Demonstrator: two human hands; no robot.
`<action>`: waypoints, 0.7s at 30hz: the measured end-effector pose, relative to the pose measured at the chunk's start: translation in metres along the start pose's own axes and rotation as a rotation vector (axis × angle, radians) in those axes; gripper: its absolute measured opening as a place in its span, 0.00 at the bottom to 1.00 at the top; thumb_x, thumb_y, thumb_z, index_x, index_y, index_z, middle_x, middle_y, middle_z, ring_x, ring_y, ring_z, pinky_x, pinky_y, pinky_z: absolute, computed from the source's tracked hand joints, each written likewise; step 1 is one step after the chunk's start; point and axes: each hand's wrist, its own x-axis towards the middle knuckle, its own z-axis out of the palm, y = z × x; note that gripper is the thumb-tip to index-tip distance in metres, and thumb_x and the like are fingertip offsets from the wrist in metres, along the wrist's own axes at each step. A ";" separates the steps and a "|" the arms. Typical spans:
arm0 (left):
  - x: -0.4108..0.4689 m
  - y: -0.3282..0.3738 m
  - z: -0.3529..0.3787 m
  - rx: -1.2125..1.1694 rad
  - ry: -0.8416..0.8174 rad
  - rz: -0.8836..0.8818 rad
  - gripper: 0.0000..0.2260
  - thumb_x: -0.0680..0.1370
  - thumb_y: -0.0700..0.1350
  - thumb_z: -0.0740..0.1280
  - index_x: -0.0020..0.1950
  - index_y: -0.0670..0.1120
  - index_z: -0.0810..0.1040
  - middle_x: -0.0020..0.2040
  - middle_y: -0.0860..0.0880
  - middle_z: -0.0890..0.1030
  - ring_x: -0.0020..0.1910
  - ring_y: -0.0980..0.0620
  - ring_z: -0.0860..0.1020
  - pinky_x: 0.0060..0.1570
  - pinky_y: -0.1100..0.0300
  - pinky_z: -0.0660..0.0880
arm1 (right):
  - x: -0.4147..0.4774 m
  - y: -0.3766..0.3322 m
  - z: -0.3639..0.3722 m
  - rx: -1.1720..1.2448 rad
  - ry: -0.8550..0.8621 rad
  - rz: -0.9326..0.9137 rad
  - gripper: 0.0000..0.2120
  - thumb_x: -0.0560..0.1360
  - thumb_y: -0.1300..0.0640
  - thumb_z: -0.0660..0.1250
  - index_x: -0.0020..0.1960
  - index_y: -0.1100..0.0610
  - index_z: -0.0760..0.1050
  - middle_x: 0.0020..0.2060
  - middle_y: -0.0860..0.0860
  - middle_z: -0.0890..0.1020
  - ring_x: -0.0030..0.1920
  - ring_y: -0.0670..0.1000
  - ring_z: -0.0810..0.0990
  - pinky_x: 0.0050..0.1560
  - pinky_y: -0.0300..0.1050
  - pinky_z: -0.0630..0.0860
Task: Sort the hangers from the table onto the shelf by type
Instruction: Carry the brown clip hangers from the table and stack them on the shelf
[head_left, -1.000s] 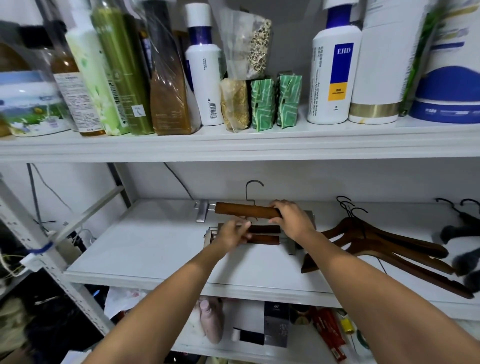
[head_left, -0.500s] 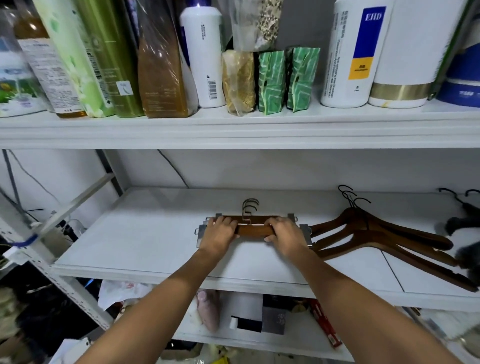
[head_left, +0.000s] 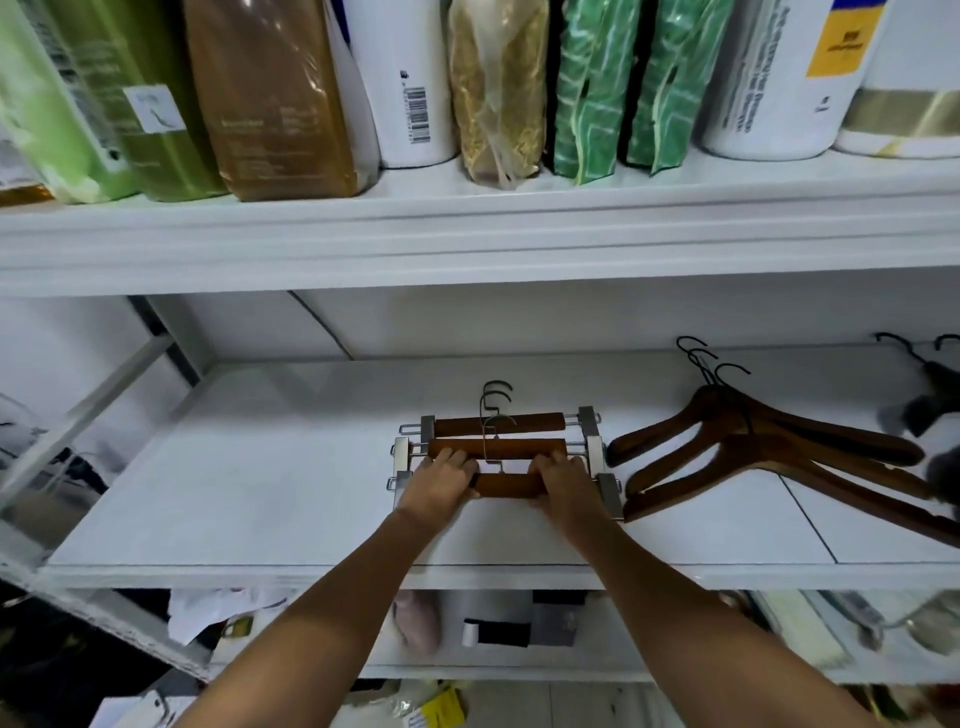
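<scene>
Three wooden clip hangers (head_left: 498, 448) with metal clamps lie flat in a row on the white middle shelf (head_left: 260, 493), hooks pointing to the back. My left hand (head_left: 441, 486) and my right hand (head_left: 563, 486) both grip the nearest clip hanger (head_left: 506, 484) by its wooden bar, one at each end. To the right lies a stack of dark wooden coat hangers (head_left: 769, 452). At the far right edge are black hangers (head_left: 935, 400), partly cut off.
The upper shelf (head_left: 467, 234) overhangs close above, packed with bottles (head_left: 410, 78) and green pouches (head_left: 623, 88). A slanted metal brace (head_left: 88, 410) runs at the left. The lower shelf (head_left: 493, 634) holds small clutter.
The raised hanger has been laid down on the shelf. The clip hangers now lie spread in a row of three, and both hands hold the nearest one. The camera has moved closer.
</scene>
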 end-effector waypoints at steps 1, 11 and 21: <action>0.002 -0.002 0.002 -0.003 0.015 0.004 0.18 0.81 0.51 0.59 0.68 0.46 0.68 0.66 0.47 0.71 0.67 0.49 0.66 0.66 0.54 0.66 | 0.002 0.000 0.001 -0.007 0.004 0.006 0.20 0.74 0.55 0.69 0.65 0.54 0.69 0.64 0.54 0.70 0.65 0.55 0.67 0.67 0.50 0.68; 0.015 -0.003 -0.002 -0.048 -0.013 -0.037 0.19 0.80 0.51 0.61 0.69 0.47 0.67 0.67 0.47 0.70 0.68 0.48 0.66 0.65 0.52 0.69 | 0.014 0.004 0.002 0.002 -0.037 0.050 0.23 0.73 0.51 0.70 0.65 0.53 0.68 0.68 0.55 0.65 0.69 0.57 0.63 0.70 0.53 0.65; 0.037 0.002 -0.055 -0.272 -0.107 -0.125 0.15 0.78 0.49 0.65 0.63 0.47 0.71 0.60 0.46 0.77 0.59 0.46 0.75 0.61 0.52 0.72 | 0.007 0.013 -0.055 -0.083 0.080 0.068 0.22 0.78 0.47 0.61 0.70 0.51 0.66 0.66 0.54 0.71 0.67 0.56 0.66 0.67 0.52 0.64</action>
